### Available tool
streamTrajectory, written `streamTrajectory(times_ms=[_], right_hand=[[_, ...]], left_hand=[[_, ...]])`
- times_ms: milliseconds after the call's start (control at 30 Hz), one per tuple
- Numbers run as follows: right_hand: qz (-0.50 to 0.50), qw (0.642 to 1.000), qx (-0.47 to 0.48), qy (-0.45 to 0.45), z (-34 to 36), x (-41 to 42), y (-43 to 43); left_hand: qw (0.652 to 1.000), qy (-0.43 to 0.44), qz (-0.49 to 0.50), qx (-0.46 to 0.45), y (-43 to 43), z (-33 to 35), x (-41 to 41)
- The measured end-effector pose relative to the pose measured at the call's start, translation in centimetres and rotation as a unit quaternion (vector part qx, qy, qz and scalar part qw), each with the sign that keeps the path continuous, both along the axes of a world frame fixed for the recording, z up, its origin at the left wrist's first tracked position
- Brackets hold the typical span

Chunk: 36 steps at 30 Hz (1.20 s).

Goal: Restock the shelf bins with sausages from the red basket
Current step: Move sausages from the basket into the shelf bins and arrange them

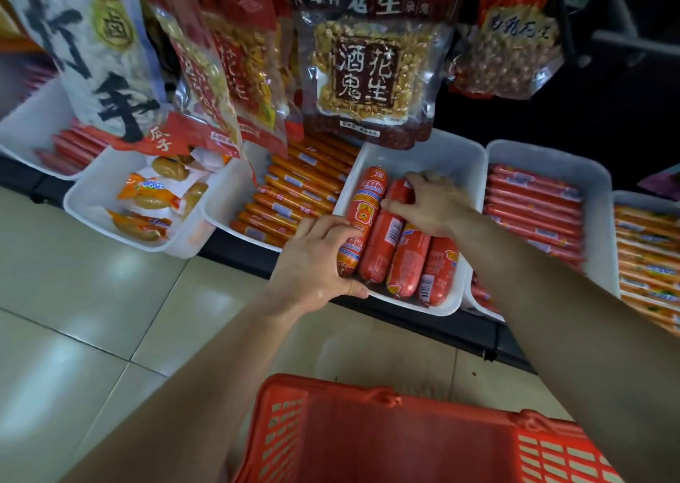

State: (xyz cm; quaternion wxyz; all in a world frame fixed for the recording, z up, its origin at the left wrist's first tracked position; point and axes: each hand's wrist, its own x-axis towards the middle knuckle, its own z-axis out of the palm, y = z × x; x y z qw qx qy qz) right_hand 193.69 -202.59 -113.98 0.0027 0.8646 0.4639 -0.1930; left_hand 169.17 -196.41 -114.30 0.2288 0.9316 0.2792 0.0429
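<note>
1. Four thick red plastic-wrapped sausages [408, 262] are lying side by side in the white rectangular plastic bin [441, 151].
2. Left hand [316, 258] is curling its fingers round the leftmost sausage [362, 217] at its near end, likely squaring it up.
3. Right hand [430, 206] is gripping the second sausage [382, 247] at its far end, fingers curled over, probably packing the row tight.
4. Red slotted plastic basket [368, 438] is sitting nearest, cut off below; its contents are proving hard to make out.

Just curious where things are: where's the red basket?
The red basket is bottom centre in the head view, on the tiled floor, between left forearm and right forearm.
</note>
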Motion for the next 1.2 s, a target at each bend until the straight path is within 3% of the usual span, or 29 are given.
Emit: streamTrajectory(times_ms=[133, 300, 433, 667, 1000, 1200], right_hand=[[-0.024, 0.999, -0.037, 0.012, 0.4, -0.1, 1.2], [-0.026, 1.0, -0.014, 0.009, 0.4, -0.5, 1.0], [0.008, 0.998, 0.063, 0.016, 1.4, -2.3, 3.7], [-0.042, 0.997, 0.053, 0.038, 0.5, -4.1, 5.4], [0.033, 0.998, 0.033, -0.037, -0.7, -3.8, 5.2], [0.062, 0.997, 0.034, -0.017, 0.5, -1.6, 3.4]], left_hand=[[1.0, 0.001, 0.003, -0.006, -0.1, 0.1, 0.1], [1.0, 0.005, 0.004, -0.017, 0.0, 0.3, 0.2], [1.0, 0.003, 0.002, -0.016, 0.1, 0.0, 0.1], [1.0, -0.001, 0.0, -0.014, 0.0, -0.2, 0.2], [1.0, 0.0, 0.009, -0.012, -0.5, -0.2, -0.1], [0.999, 0.047, -0.005, -0.012, -0.7, 1.0, 0.6]])
